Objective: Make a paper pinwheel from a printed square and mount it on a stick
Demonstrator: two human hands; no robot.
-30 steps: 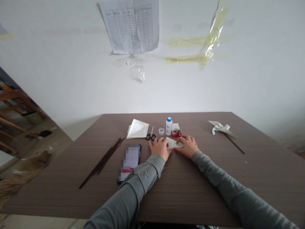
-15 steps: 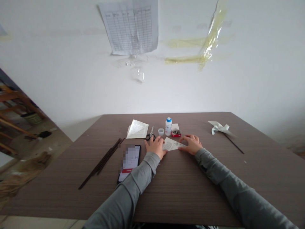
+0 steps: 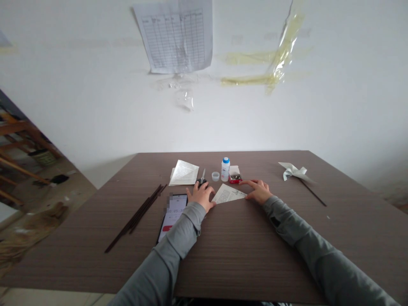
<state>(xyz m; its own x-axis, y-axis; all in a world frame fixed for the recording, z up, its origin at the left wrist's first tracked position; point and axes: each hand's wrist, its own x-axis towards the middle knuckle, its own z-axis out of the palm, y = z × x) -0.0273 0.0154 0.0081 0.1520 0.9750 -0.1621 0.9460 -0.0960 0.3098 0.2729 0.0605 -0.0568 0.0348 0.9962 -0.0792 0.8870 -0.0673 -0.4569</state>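
A printed sheet folded into a triangle [image 3: 228, 194] lies on the table between my hands. My left hand [image 3: 201, 197] is open with fingers spread, its thumb at the triangle's left corner and its fingertips by the handles of the scissors [image 3: 203, 175]. At the right corner, my right hand [image 3: 257, 192] rests its thumb by the paper, index finger stretched out above and apart from it. Beyond the triangle stand a white bottle with a blue cap [image 3: 225, 169], a small clear cup [image 3: 215, 176] and a red box of small metal pieces [image 3: 235, 178].
Printed paper sheets [image 3: 184, 173] lie behind my left hand. A phone [image 3: 174, 214] is partly under my left forearm. Thin dark sticks [image 3: 137, 216] lie at the left. A paper pinwheel [image 3: 295, 171] on a stick lies at the right. A wall rises behind the table [image 3: 242, 263].
My left hand has shifted left along the paper's edge, uncovering more of the triangle. The right hand has moved slightly right, its fingers now less over the corner.
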